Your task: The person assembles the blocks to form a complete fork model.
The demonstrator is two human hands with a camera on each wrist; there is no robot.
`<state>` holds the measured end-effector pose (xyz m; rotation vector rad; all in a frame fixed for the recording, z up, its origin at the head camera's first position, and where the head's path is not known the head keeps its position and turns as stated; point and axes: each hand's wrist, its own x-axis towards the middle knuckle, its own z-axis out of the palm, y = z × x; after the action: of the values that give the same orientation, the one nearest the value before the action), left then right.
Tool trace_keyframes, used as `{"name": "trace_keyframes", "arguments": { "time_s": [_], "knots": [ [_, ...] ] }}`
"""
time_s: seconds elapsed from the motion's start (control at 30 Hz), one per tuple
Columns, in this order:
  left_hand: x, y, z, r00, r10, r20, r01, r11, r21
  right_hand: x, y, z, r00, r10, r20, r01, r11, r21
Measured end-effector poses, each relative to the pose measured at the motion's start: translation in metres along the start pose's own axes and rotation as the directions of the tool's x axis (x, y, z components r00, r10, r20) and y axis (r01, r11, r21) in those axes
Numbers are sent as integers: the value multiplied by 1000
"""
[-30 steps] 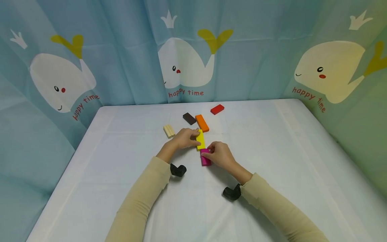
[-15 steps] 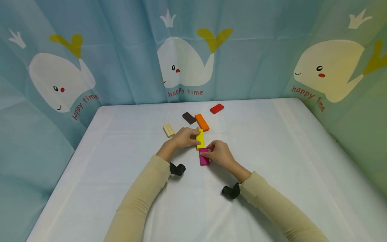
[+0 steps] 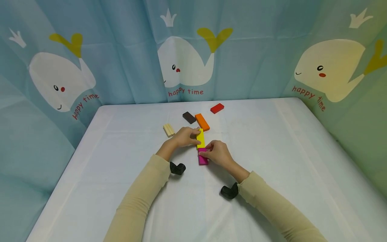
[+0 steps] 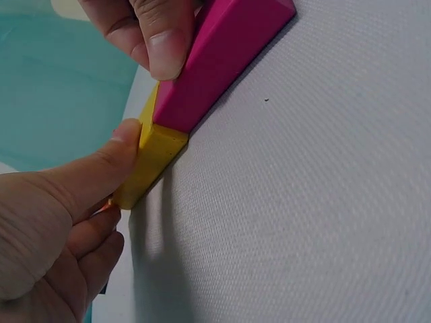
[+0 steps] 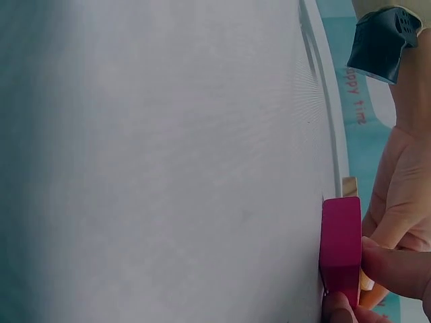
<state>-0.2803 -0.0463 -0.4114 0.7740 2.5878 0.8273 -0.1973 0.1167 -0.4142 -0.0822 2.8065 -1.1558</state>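
Thumb and fingertips of my left hand (image 3: 183, 137) pinch the long sides of a yellow block (image 3: 200, 137) lying flat on the white tabletop. My right hand (image 3: 220, 153) pinches a magenta block (image 3: 202, 160) just in front of it, thumb on top near its far end. In the left wrist view the magenta block (image 4: 225, 64) meets the near end of the yellow block (image 4: 156, 153), and the two run nearly in line. The right wrist view shows the magenta block's end face (image 5: 341, 235), with the right thumb and fingers at its edges.
Beyond the yellow block lies an orange block (image 3: 203, 122), with a dark brown block (image 3: 189, 117) to its left. A red block (image 3: 217, 108) sits near the table's back edge. Pale grooved wood (image 3: 168, 130) lies left of the left hand. A whale-print curtain (image 3: 254, 67) hangs behind.
My right hand has slid the magenta block slightly left, bringing it more nearly in line with the yellow block. The left hand keeps its hold in place.
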Motion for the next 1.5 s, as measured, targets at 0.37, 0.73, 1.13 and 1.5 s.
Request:
{"name": "trace_keyframes", "arguments": {
  "time_s": [0.37, 0.73, 1.13, 1.5],
  "knots": [
    [-2, 2, 0, 1000, -11, 0, 11, 999, -33, -4, 0, 1, 1000, 19, -17, -18, 1000, 21],
    [-7, 1, 3, 1000, -1, -25, -1, 999, -53, -9, -3, 3, 999, 27, -19, -27, 999, 25],
    [-7, -1, 6, 999, 31, -17, -31, 998, -45, -14, -5, 3, 999, 31, -20, -30, 999, 28],
    [-9, 1, 8, 999, 39, -16, -39, 999, -32, -18, -7, 3, 999, 36, -25, -35, 999, 39]
  ]
}}
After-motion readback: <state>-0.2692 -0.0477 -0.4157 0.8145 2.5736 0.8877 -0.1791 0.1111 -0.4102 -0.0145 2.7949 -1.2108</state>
